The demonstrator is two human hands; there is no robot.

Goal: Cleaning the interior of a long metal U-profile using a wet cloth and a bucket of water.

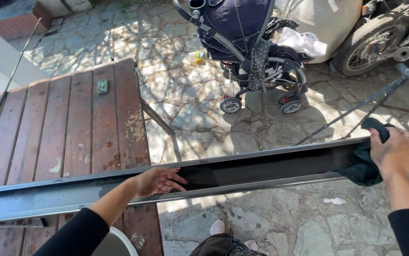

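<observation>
Head view: a long dark metal channel (242, 173) runs across the frame, its left part lying on a brown wooden bench (78, 128) and its right part reaching out over the stone paving (199, 111). The left hand (157, 181) lies flat on the channel just right of the bench edge, fingers apart and stretched, gripping nothing. The right hand (394, 150) is at the channel's right end, fingers curled and clamped on a dark cloth (363, 166) that presses against the channel's inner face. On the bench beyond the channel lies a small dark phone (102, 86). Farther beyond the channel, on the paving, stand a navy stroller (247, 40) and, right of it, a motorbike wheel (372, 42).
</observation>
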